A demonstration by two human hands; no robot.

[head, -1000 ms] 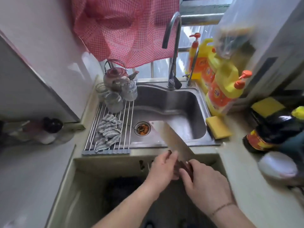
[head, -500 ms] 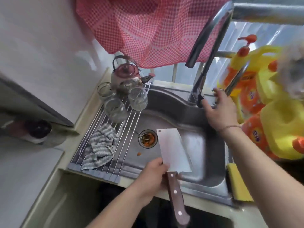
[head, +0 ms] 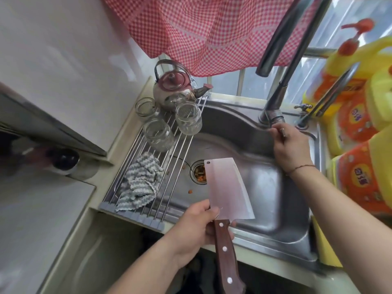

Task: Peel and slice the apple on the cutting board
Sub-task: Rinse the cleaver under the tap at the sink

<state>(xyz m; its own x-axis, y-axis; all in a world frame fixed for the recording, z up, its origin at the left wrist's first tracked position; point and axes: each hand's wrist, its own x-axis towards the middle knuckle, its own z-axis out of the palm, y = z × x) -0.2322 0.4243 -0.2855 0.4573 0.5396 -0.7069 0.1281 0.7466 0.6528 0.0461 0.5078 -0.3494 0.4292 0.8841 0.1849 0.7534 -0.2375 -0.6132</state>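
Note:
A cleaver (head: pixel 226 187) with a broad steel blade and a brown riveted wooden handle is held flat over the front of the steel sink (head: pixel 265 187). My left hand (head: pixel 201 225) grips it where blade meets handle, with the handle pointing back toward me. My right hand (head: pixel 289 147) is at the base of the tall faucet (head: pixel 273 112), its fingers pinching the tap lever. No water is running. No apple or cutting board is in view.
A roll-up drying rack (head: pixel 165 177) covers the sink's left side, carrying a kettle (head: pixel 174 90), three glass jars and a striped cloth (head: pixel 140 183). Yellow detergent bottles (head: pixel 358 115) stand at the right. A red checked cloth (head: pixel 212 28) hangs above. The drain strainer (head: pixel 198 174) holds food scraps.
My right hand left the cleaver and reached up to the faucet, then settled on the tap lever at its base. My left hand keeps the cleaver, now held over the sink.

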